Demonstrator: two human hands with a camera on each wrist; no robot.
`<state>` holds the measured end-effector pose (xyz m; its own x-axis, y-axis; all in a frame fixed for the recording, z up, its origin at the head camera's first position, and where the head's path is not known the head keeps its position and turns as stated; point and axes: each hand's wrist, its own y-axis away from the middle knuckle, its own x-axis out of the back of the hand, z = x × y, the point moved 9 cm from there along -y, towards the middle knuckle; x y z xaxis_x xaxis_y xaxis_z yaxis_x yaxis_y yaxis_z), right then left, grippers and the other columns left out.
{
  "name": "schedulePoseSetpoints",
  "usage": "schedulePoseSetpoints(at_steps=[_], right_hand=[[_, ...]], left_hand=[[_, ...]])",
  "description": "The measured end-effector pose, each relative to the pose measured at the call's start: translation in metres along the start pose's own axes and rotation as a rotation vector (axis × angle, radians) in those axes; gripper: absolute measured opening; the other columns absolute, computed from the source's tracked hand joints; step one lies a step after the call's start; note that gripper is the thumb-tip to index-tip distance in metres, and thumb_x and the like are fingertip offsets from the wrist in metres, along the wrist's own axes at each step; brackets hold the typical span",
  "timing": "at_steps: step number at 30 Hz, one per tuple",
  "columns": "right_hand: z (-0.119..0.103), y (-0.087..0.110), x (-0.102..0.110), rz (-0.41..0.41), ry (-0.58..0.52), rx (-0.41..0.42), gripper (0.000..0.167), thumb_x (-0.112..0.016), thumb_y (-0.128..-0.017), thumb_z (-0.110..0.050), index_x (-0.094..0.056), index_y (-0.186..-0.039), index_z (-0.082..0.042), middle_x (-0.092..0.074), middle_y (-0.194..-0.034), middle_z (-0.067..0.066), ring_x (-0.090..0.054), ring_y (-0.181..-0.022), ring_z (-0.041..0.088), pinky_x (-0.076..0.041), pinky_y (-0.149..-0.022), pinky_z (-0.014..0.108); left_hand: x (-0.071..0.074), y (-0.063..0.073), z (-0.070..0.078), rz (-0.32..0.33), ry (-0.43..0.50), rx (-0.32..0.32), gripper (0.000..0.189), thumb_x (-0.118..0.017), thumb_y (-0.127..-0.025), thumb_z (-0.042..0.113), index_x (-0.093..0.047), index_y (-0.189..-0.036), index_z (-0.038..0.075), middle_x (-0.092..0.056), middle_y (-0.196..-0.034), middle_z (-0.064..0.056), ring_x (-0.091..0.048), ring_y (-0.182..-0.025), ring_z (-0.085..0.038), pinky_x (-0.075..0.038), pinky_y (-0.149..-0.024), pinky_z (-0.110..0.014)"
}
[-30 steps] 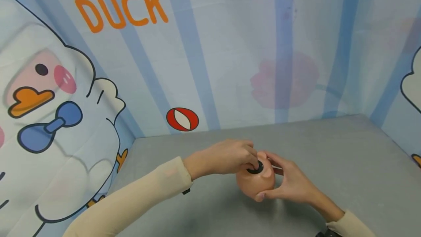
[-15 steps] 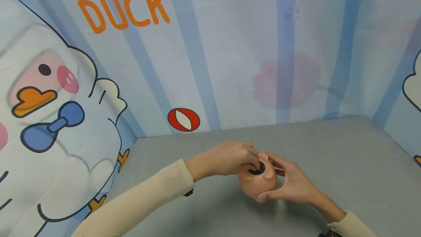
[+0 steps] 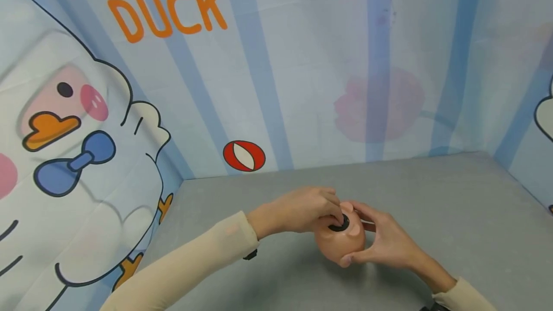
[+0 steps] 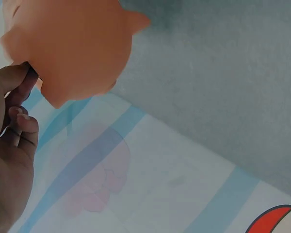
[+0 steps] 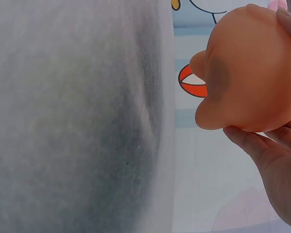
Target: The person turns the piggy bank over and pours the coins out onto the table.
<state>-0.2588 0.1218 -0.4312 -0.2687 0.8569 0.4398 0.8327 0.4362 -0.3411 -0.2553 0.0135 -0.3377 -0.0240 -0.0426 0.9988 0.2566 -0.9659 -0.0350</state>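
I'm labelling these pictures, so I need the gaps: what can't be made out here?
Part of the black disc: head view, covered by the left hand.
Part of the orange animal figurine: left wrist view, cut by the top edge.
Part of the right hand: right wrist view, cut by the right edge.

Head view: soft, even, moderately bright light; diffuse shadow on the grey tabletop (image 3: 440, 205) beneath the orange object (image 3: 339, 246), faint pale sheen nearby. Left wrist view: dimmer, muted colours; left hand (image 4: 12, 174) partly in shade. Right wrist view: tabletop blurred, grainy, darkly shadowed with a paler streak; backdrop (image 5: 208, 160) lighter; dark shaded patch on the object.
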Motion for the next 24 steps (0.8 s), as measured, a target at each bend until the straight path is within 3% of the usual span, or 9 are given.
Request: schedulePoseSetpoints(at_steps=[5, 14, 19, 24], right_hand=[[-0.0007, 0.0001, -0.0021, -0.012, -0.014, -0.002, 0.099, -0.095, -0.079, -0.026, -0.041, -0.162, -0.014, -0.054, -0.157, 0.013, -0.064, -0.134, 0.016, -0.062, -0.102, 0.039], [-0.0017, 0.0006, 0.0020, -0.002, -0.014, 0.008, 0.098, -0.095, -0.079, -0.024, -0.042, -0.161, -0.023, -0.056, -0.156, 0.010, -0.064, -0.133, 0.011, -0.062, -0.102, 0.037], [-0.0020, 0.0009, 0.0014, -0.002, -0.021, 0.006, 0.098, -0.095, -0.079, -0.024, -0.042, -0.161, -0.019, -0.056, -0.156, 0.011, -0.064, -0.133, 0.010, -0.063, -0.102, 0.039], [-0.0014, 0.0010, 0.0017, -0.001, -0.024, 0.000, 0.098, -0.095, -0.079, -0.023, -0.041, -0.161, -0.021, -0.055, -0.157, 0.012, -0.064, -0.133, 0.010, -0.062, -0.103, 0.036]], left_hand=[[-0.0024, -0.0005, 0.0015, 0.019, -0.008, -0.001, 0.013, -0.068, -0.104, 0.016, -0.081, -0.105, 0.019, -0.078, -0.101, 0.007, -0.052, -0.085, -0.009, -0.041, -0.074, -0.010], [-0.0015, 0.0002, 0.0024, 0.045, -0.018, 0.023, 0.015, -0.065, -0.106, 0.019, -0.080, -0.108, 0.016, -0.079, -0.106, 0.005, -0.056, -0.088, -0.010, -0.047, -0.077, -0.009], [-0.0030, 0.0016, 0.0010, 0.048, -0.005, 0.025, 0.015, -0.064, -0.107, 0.019, -0.079, -0.109, 0.016, -0.078, -0.108, 0.005, -0.058, -0.091, -0.010, -0.049, -0.078, -0.011], [-0.0045, 0.0030, 0.0031, 0.045, -0.095, 0.013, 0.014, -0.065, -0.106, 0.020, -0.078, -0.111, 0.018, -0.077, -0.108, 0.006, -0.057, -0.092, -0.009, -0.048, -0.076, -0.011]])
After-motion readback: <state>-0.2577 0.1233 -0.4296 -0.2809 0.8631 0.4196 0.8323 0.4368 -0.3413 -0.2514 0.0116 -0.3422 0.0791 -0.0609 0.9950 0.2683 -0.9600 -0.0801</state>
